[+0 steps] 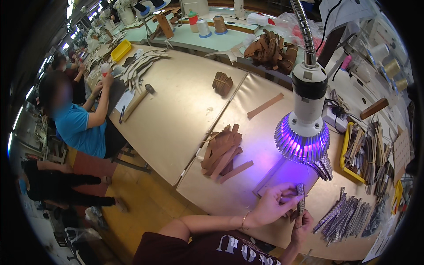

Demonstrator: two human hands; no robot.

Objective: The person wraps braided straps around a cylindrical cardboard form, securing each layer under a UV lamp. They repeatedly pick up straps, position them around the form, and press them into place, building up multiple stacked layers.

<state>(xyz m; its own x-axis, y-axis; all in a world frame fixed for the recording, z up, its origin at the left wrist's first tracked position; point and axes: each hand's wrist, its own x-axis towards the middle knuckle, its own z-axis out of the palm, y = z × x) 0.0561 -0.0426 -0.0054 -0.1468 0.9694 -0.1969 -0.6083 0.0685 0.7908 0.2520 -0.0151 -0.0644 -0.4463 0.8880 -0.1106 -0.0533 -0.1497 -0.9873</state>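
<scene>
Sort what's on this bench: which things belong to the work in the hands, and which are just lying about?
In hand:
- patterned strip, held by left hand and right hand
- purple lamp shining above it
- pile of matching patterned strips

Lying about:
- heap of brown leather strips
- single brown strip
- yellow tray of mixed strips
- thread cones

A white paper sheet (pixel 125 100) lies on the co-worker's tan bench.

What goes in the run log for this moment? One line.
left hand: pinching patterned strip | right hand: gripping strip's lower end | overhead: violet lamp | right: strip pile | left: brown strips
</scene>
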